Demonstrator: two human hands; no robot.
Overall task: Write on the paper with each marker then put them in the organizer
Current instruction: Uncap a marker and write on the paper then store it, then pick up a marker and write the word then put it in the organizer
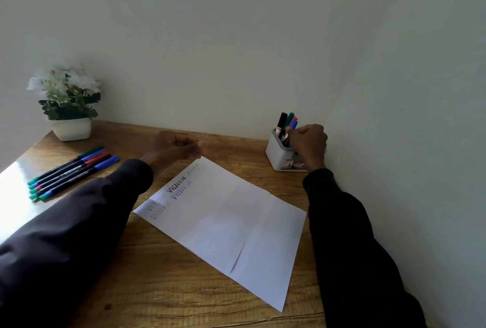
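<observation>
- Wooden counter (163,288) fills the lower frame, pushed into a corner of pale walls.
- White creased paper (231,225) lies flat mid-counter, turned diagonal; long axis runs far-left to near-right. Handwriting in several inks sits along its far-left edge.
- Two dark sleeves come in from the near edge, one each side of the paper.
- Left hand (175,147) hovers just past the paper's far corner, fingers loosely curled toward the thumb, holding nothing that I can see.
- Right hand (307,145) is at the organizer (276,155), fingers bunched around the blue marker (294,124) at the rim; grasping it as far as I can tell, marker upright, cap end up.
- Organizer is a small white box, far right by the wall corner, well apart from the paper. Standing in it, leaning slightly: black-capped, green-capped and red-capped markers beside the blue one.
- Potted plant (69,101) with white flowers in a white pot, far left.
- Row of loose markers (72,172) lies side by side on the left of the counter, touching each other, long axes pointing far-right to near-left, coloured caps at the far-right ends. Exact count hard to tell.
</observation>
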